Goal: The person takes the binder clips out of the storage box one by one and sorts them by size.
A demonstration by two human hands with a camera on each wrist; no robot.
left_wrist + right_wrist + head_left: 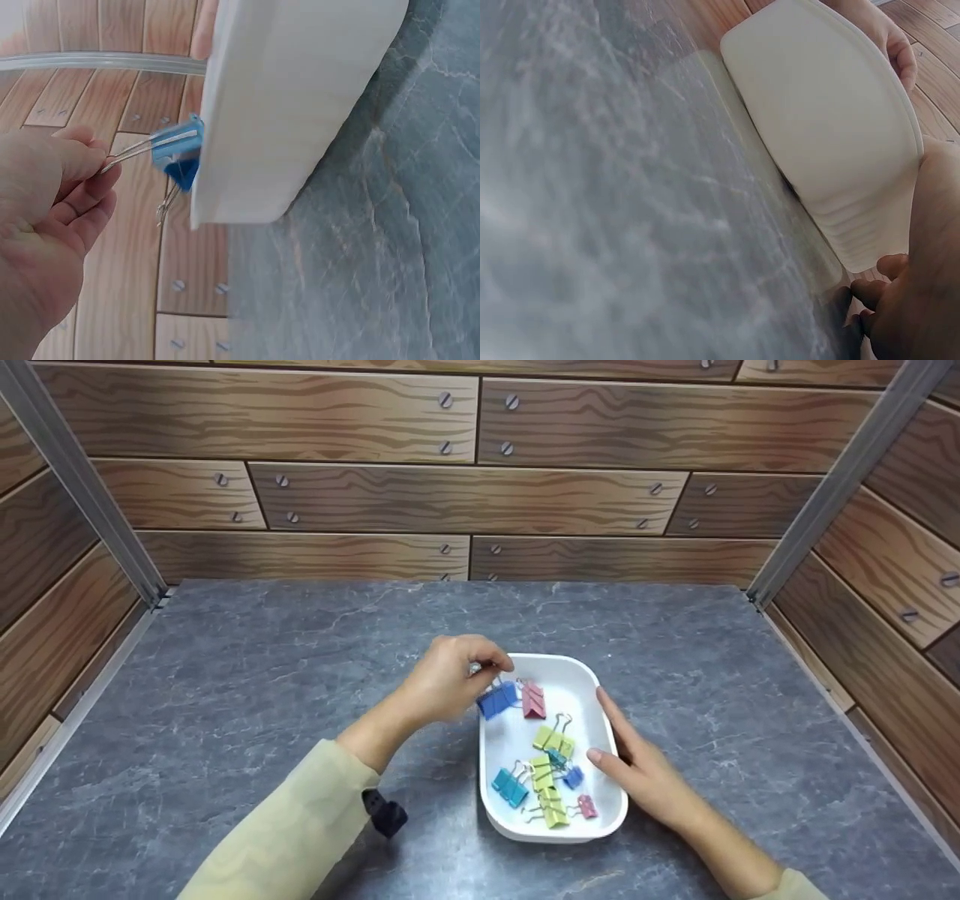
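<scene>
My left hand (450, 675) pinches a blue binder clip (497, 700) by a wire handle between thumb and fingertips. In the left wrist view that clip (178, 142) hangs at the rim of a white plastic tub (277, 112). Inside the tub (555, 664) lie more binder clips: a pink one (533, 700) right beside the blue one, a teal one (510, 787), several yellow-green ones (553, 808), a small blue one (573, 777) and a small pink one (587, 806). On the tub's right side my right hand (649, 772) grips the wall, its thumb over the rim.
The tub stands on a grey marbled tabletop (300, 645). Wood-patterned panels (360, 495) close off the back and both sides, with metal posts (90, 495) at the corners. A black strap-like piece (386, 814) hangs at the left sleeve.
</scene>
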